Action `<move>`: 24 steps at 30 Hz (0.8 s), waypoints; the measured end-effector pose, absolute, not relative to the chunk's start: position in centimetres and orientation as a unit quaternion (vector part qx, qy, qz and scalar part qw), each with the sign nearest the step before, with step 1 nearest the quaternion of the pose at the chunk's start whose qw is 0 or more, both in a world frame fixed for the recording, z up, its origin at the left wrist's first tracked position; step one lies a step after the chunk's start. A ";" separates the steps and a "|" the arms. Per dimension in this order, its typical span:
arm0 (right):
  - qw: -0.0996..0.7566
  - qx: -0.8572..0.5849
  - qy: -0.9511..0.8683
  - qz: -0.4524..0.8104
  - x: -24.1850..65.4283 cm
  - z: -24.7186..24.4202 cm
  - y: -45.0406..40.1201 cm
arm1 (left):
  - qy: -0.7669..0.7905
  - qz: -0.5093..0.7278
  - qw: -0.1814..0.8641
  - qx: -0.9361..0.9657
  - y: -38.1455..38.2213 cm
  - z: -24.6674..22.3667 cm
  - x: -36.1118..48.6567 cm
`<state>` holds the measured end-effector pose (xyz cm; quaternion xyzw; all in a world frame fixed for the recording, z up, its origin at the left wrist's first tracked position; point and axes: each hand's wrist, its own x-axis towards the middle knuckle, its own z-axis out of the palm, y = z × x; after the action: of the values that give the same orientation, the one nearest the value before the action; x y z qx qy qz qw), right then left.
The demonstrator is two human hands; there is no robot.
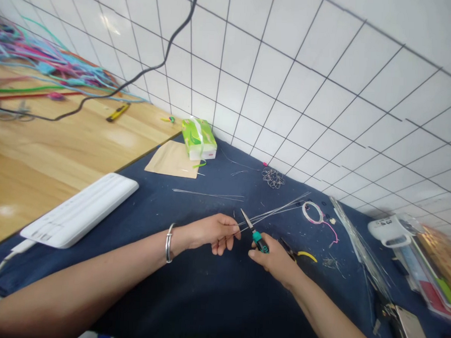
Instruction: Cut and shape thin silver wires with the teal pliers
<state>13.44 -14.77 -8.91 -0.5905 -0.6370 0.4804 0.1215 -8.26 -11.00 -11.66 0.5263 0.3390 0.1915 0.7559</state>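
My left hand (222,233), with a silver bangle at the wrist, pinches the near ends of several thin metal wires (274,212). They fan out up and to the right over the dark blue cloth (204,284). My right hand (272,254) is closed around the teal and black handles of long-nosed pliers (258,239). The pliers' narrow jaws point up and left, close beside the wires and just right of my left fingertips. Whether the jaws touch a wire is too small to tell.
A white power strip (81,209) lies left. Behind are a tissue pack (199,139), brown paper (173,159) and coiled wire (273,178). Yellow-handled pliers (307,255), a clear ring (313,212), a wire bundle (361,241) and a white mug (390,229) stand right.
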 end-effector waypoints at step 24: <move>0.172 -0.578 -0.538 0.590 15.1 -7.4 -16.9 | 0.501 0.207 0.295 0.787 -11.2 -12.2 -8.6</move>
<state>15.06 -16.89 -7.38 -0.5779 -0.5376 0.5896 0.1715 -8.56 -11.21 -12.24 0.7866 0.5014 0.2067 0.2952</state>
